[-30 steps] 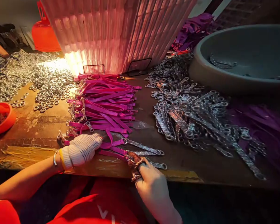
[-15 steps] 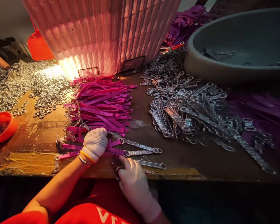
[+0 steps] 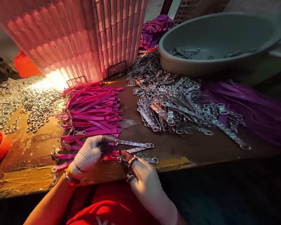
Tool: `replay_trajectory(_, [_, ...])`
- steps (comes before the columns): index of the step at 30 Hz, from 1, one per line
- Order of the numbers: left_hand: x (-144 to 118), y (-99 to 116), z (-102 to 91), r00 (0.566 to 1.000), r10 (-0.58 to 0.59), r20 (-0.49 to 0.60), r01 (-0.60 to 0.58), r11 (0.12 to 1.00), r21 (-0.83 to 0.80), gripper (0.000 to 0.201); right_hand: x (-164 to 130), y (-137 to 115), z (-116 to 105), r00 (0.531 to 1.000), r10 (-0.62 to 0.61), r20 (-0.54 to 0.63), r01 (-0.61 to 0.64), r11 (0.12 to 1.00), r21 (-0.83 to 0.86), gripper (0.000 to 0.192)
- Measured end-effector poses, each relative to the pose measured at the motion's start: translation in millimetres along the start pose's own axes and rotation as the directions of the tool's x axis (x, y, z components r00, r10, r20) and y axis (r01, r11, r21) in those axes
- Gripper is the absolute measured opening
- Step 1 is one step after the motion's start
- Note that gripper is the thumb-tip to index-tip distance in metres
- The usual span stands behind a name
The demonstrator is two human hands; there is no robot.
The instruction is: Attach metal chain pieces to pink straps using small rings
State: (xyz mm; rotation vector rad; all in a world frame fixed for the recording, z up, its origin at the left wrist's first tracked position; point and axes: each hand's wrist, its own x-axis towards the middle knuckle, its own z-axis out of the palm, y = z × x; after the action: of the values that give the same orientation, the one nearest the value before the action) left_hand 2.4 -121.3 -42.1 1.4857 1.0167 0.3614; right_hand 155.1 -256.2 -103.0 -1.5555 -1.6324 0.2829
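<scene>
My left hand (image 3: 87, 156), in a white dotted glove with dark fingertips, is closed on magenta straps (image 3: 110, 155) close to their right ends. Silver chains (image 3: 135, 144) run rightward from these ends across the table. My right hand (image 3: 145, 176), in a pale glove with dark, worn finger coverings, has its fingers bent together beside a strap end. What lies between those fingers is hidden. One chain (image 3: 153, 160) emerges from behind the right hand. Small link pieces (image 3: 53, 175) hang at the straps' left ends, near the table edge.
Beyond my hands lies a pile of magenta straps (image 3: 91, 109). Silver chains (image 3: 168, 106) are heaped to the right, below a large grey basin (image 3: 189, 64). Loose links (image 3: 39, 103) and an orange bowl (image 3: 4, 150) are on the left. A ribbed translucent panel (image 3: 72, 40) stands behind.
The view has swung to the right. My left hand has shifted along the straps toward their right ends. My right hand's fingertips have come up beside a strap end.
</scene>
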Motion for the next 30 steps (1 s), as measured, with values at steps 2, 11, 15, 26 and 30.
replay_trajectory(2, [-17.3,1.8,0.6,0.989,-0.119,0.091,0.135,0.970,-0.200,0.029,7.1,-4.8,-7.4,1.000,-0.025,-0.005,0.025,0.998,0.059,0.052])
replay_trajectory(11, [-41.7,-33.4,17.2,0.983,-0.138,0.120,0.182,0.783,-0.595,0.031,22.0,-27.1,-2.4,0.996,-0.043,0.083,0.052,0.993,-0.106,0.026])
replay_trajectory(15, [-46.0,-31.6,12.8,0.985,-0.142,0.094,0.167,0.910,-0.380,0.038,26.1,-34.0,-2.3,0.986,-0.079,0.143,0.127,0.922,-0.365,0.022])
replay_trajectory(26, [-36.1,-42.3,-5.2,0.989,0.019,0.147,-0.043,0.985,0.168,0.032,26.8,-33.8,9.0,0.975,-0.008,0.222,0.116,0.871,-0.478,0.023])
replay_trajectory(30, [-39.1,-52.4,-2.3,0.997,0.063,0.055,-0.071,0.985,0.160,0.029,39.0,-37.5,6.2,0.873,0.185,0.451,0.042,0.893,-0.448,0.026])
